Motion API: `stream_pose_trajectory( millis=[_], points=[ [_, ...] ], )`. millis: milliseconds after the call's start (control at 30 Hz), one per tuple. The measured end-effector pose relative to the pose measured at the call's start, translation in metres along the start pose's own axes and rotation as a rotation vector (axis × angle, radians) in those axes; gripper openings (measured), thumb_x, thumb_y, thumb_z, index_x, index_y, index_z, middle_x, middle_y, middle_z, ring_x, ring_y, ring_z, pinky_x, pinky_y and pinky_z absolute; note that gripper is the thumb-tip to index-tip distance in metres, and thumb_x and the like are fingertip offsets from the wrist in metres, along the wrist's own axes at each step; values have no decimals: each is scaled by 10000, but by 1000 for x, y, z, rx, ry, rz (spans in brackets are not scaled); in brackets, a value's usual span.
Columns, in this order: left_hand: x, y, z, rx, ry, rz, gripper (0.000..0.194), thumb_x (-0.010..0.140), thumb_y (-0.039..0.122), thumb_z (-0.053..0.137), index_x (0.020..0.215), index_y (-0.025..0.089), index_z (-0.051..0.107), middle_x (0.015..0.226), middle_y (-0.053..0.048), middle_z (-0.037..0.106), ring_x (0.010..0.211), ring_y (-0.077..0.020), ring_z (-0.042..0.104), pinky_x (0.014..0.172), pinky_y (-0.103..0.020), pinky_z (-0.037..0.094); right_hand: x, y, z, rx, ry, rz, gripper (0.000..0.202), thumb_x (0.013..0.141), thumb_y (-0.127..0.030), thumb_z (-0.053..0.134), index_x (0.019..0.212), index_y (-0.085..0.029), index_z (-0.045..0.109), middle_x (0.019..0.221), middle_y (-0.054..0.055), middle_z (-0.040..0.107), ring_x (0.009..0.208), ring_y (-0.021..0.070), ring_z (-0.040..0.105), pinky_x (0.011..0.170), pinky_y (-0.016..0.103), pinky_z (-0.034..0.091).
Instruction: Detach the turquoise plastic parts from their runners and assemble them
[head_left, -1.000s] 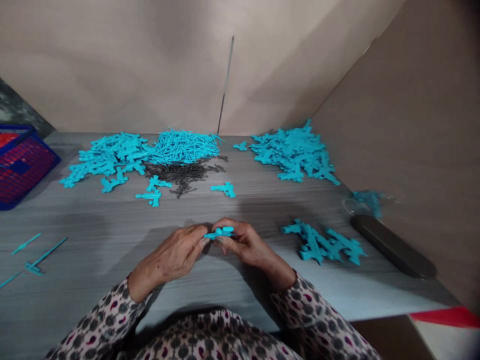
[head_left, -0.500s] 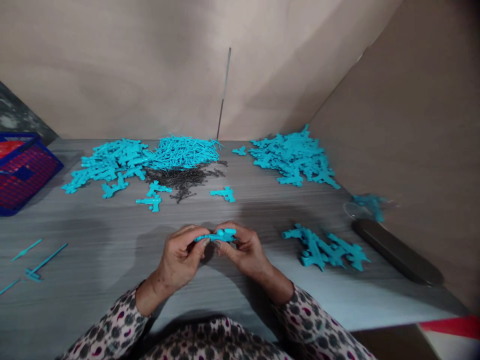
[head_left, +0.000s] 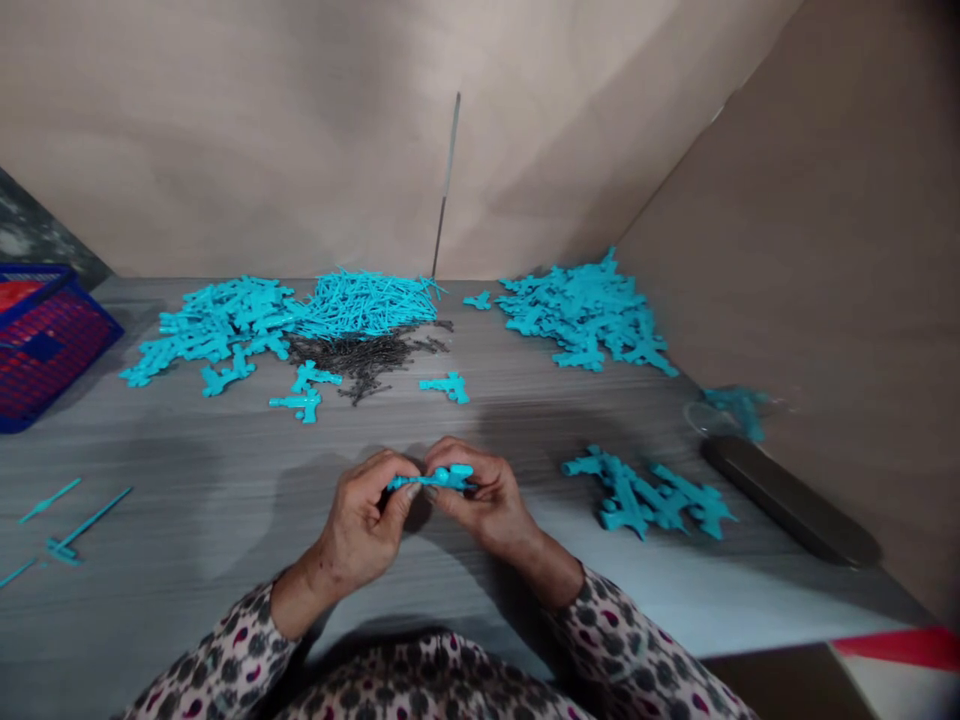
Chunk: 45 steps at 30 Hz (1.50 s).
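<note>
A turquoise plastic toy gun [head_left: 450, 477] is held between both hands, low over the grey table. My left hand [head_left: 367, 515] pinches its thin left end between thumb and index finger. Gripping the thicker right end is my right hand [head_left: 484, 500], thumb below and fingers behind. The fingers hide parts of the toy. Beyond the hands lies a single toy gun half [head_left: 448, 386], with two more pieces [head_left: 301, 403] to its left. Several assembled-looking toy guns [head_left: 649, 497] rest to the right of my right hand.
At the back lie a heap of gun halves [head_left: 217, 320], a heap of thin turquoise rods [head_left: 367, 303], dark springs [head_left: 360, 360] and another turquoise heap [head_left: 589, 310]. A blue basket [head_left: 60, 350] stands left, near loose rods [head_left: 64, 550]. A dark elongated object [head_left: 791, 500] lies right by the side panel.
The toy gun has tilted slightly in my fingers, and my right fingers have shifted a little on it. Both hands stay in the same place; the view moves slightly.
</note>
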<state>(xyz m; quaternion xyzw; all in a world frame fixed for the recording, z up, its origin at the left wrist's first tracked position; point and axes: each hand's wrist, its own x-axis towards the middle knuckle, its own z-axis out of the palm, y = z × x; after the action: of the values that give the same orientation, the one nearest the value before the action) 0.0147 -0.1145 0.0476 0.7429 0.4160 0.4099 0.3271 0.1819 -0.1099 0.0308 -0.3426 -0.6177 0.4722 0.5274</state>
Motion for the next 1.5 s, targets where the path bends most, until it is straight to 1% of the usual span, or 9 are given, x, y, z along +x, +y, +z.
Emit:
stream_pose_trajectory(
  millis=[367,567,767,933,1100,1200,1300,1400,1500],
  points=[
    [7,-21,4,-173,-55,-197,199,832,313,579,729,149,625,594,24,505,572,-103,443,536,-199,361,0,23,-2,-69,-7,72,268,827,-416,651,724,-186,561,698,3,529,678,137,487,625,255,406],
    [11,-34,-3,-255,23,-178,224,769,368,681,811,150,708,755,-33,647,583,-101,502,510,-201,389,4,19,-15,-111,-31,106,290,775,-440,719,839,-173,626,753,7,582,687,128,508,621,236,407],
    [9,-46,-2,-514,19,-520,416,648,478,786,843,120,702,459,46,520,395,-67,418,406,-187,334,-2,25,-18,-21,4,147,326,778,-488,709,816,-177,622,736,13,620,662,132,553,625,246,442],
    [9,-47,-1,-692,-43,-585,489,599,513,820,858,120,687,475,41,551,395,-64,447,412,-185,346,-7,21,-15,-212,38,52,268,857,-433,629,782,-175,630,655,-1,572,609,125,494,584,244,387],
    [8,-49,1,-685,-87,-585,487,633,526,796,886,127,673,475,53,522,392,-61,428,399,-179,326,-7,20,-12,-432,-1,-53,237,918,-338,549,765,-173,623,616,-13,502,571,117,431,552,246,320],
    [7,-49,3,-504,-104,-515,434,733,521,716,929,136,679,496,48,514,409,-72,428,402,-184,335,-7,20,-15,-478,-22,-89,241,949,-301,500,782,-176,621,647,1,544,597,129,474,582,250,354],
    [7,-57,-2,-171,16,-210,317,802,424,667,999,176,695,824,-54,674,646,-136,596,567,-244,490,-11,14,-33,-588,-75,-89,218,963,-267,487,834,-180,640,744,33,610,683,148,545,645,255,411],
    [11,-77,-21,149,215,47,219,846,353,612,988,206,692,965,-77,664,866,-205,633,727,-310,526,-26,6,-65,-928,-31,-97,197,961,-217,492,879,-176,666,829,72,634,805,187,552,731,294,427],
    [18,-107,-49,465,290,155,153,858,303,592,973,250,678,951,-47,657,905,-234,609,815,-374,501,-49,0,-101,-1343,45,-95,149,908,-145,554,855,-182,688,851,92,647,881,230,525,776,345,393]
  ],
)
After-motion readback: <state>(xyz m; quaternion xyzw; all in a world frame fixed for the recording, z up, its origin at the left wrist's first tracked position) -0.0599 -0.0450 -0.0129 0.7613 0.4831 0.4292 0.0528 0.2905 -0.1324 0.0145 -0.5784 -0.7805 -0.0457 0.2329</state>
